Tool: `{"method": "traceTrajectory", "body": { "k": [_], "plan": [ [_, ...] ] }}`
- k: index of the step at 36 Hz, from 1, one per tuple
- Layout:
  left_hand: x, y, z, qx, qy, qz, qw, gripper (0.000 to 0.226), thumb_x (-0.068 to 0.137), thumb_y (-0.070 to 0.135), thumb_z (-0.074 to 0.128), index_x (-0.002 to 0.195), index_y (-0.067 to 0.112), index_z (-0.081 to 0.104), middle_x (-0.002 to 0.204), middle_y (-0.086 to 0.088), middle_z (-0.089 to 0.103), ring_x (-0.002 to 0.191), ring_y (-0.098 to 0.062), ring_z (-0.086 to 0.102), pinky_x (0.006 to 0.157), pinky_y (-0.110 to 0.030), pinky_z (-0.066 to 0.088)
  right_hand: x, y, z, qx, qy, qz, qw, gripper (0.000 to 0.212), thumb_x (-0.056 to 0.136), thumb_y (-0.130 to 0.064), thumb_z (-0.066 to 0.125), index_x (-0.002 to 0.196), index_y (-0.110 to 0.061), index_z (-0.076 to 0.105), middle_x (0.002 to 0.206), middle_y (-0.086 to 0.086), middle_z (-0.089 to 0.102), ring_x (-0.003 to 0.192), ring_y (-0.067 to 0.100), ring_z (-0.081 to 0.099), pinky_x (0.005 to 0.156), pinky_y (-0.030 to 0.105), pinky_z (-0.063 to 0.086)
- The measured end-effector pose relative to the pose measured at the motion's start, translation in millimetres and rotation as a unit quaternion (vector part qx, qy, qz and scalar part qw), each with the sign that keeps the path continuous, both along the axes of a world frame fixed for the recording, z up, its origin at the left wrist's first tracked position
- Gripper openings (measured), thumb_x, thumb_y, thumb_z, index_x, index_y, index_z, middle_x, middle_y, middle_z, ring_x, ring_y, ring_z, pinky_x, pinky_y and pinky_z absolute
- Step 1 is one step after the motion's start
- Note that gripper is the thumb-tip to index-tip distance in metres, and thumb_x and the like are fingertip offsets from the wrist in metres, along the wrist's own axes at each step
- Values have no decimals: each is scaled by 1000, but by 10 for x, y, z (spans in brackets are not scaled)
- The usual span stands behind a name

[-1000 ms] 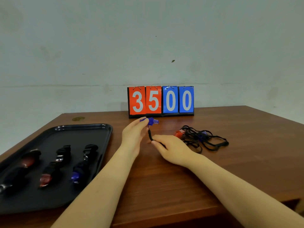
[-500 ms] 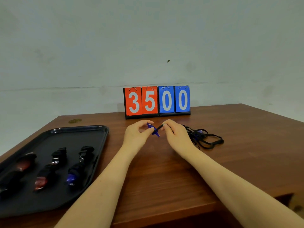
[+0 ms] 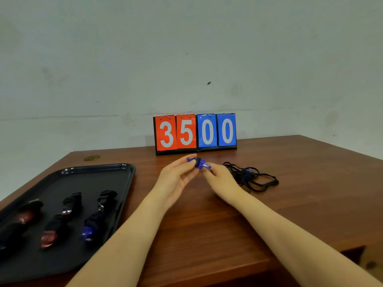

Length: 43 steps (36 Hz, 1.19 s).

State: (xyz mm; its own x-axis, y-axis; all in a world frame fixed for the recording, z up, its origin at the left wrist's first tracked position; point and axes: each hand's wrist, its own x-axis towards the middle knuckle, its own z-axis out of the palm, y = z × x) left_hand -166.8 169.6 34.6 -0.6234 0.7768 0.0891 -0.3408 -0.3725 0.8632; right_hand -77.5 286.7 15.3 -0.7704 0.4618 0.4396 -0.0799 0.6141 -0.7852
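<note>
A small blue whistle [image 3: 200, 164] with black cord wound round it is held above the table between both hands. My left hand [image 3: 176, 180] pinches its left end with thumb and fingertips. My right hand [image 3: 220, 181] pinches its right end, fingers curled. A loose tangle of black cords [image 3: 251, 178] with another blue whistle lies on the table just right of my right hand. On the black tray [image 3: 68, 177] at the left lie three wrapped whistles: two red ones [image 3: 48, 238] [image 3: 24, 217] and a blue one [image 3: 89, 232].
A flip scoreboard [image 3: 195, 132] reading 35 in red and 00 in blue stands at the back of the brown wooden table [image 3: 300, 193]. A pale wall rises behind it. The table's front edge runs near the bottom right.
My right hand has come up from the table beside the cords to meet my left hand at the whistle. The black cord that hung from the whistle is now wound on it.
</note>
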Motion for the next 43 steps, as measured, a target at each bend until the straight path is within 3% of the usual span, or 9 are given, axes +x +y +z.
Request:
{"method": "traceTrajectory", "body": {
  "k": [3, 9, 13, 18, 23, 28, 34, 39, 43],
  "plan": [
    [-12, 21, -30, -5, -4, 40, 999, 21, 90, 0, 59, 107, 8, 68, 102, -11, 74, 95, -18, 72, 75, -26, 57, -26, -14, -46, 64, -42, -4, 997, 29, 100, -21, 46, 76, -27, 60, 64, -13, 57, 62, -3, 51, 61, 13, 37],
    [-18, 51, -86, -46, 31, 113, 992, 25, 89, 4, 64, 113, 8, 67, 108, -11, 71, 99, -20, 70, 84, -28, 56, -63, -2, -81, 146, -100, 4, 984, 25, 101, -25, 43, 84, -22, 61, 74, -10, 57, 70, 1, 52, 65, 16, 37],
    [-58, 81, -116, -105, 98, 185, 972, 27, 88, 15, 67, 115, 19, 68, 108, -2, 71, 100, -15, 67, 77, -24, 54, -52, -29, -91, 215, -131, 24, 967, 25, 101, -27, 42, 107, -20, 65, 86, -11, 62, 80, 3, 56, 75, 21, 46],
    [-130, 63, -155, -159, 147, 246, 945, 20, 87, 19, 68, 104, 30, 69, 108, 2, 70, 107, -17, 62, 99, -41, 49, -55, -99, -76, 241, -115, 39, 963, 25, 101, -29, 43, 107, -19, 65, 94, -3, 66, 84, 7, 59, 77, 25, 48],
    [-181, 64, -162, -175, 150, 236, 944, 20, 88, 14, 67, 100, 30, 66, 107, 0, 69, 101, -17, 66, 96, -40, 52, -32, -41, -16, 192, -64, -38, 978, 23, 101, -28, 41, 96, -27, 64, 77, -10, 61, 71, 3, 55, 65, 19, 41],
    [-139, 91, -165, -206, 221, 238, 923, 22, 89, 16, 66, 109, 26, 68, 112, -1, 67, 107, -18, 62, 97, -40, 51, -21, 1, -8, 173, -37, -63, 982, 21, 100, -25, 44, 88, -28, 62, 79, -11, 63, 75, 4, 58, 70, 22, 44],
    [-113, 90, -194, -251, 347, 244, 870, 25, 90, 19, 64, 115, 23, 67, 105, 10, 63, 98, -5, 56, 84, -20, 45, -19, -31, -13, 152, -56, -11, 987, 24, 100, -23, 46, 87, -25, 65, 82, -9, 65, 81, 3, 59, 77, 20, 44],
    [-114, 123, -191, -237, 321, 230, 888, 26, 89, 17, 65, 114, 23, 68, 108, 6, 65, 104, -12, 60, 95, -33, 52, -30, -4, 4, 72, -13, -43, 996, 25, 100, -21, 44, 85, -22, 65, 80, -13, 62, 79, -3, 56, 69, 7, 38],
    [-115, 145, -172, -211, 223, 205, 929, 18, 89, 17, 66, 102, 29, 68, 103, 6, 66, 105, -16, 63, 97, -40, 52, -39, 35, 22, 35, 6, -64, 997, 24, 99, -26, 48, 87, -19, 67, 79, -9, 62, 77, 2, 57, 70, 13, 40]
  ]
}}
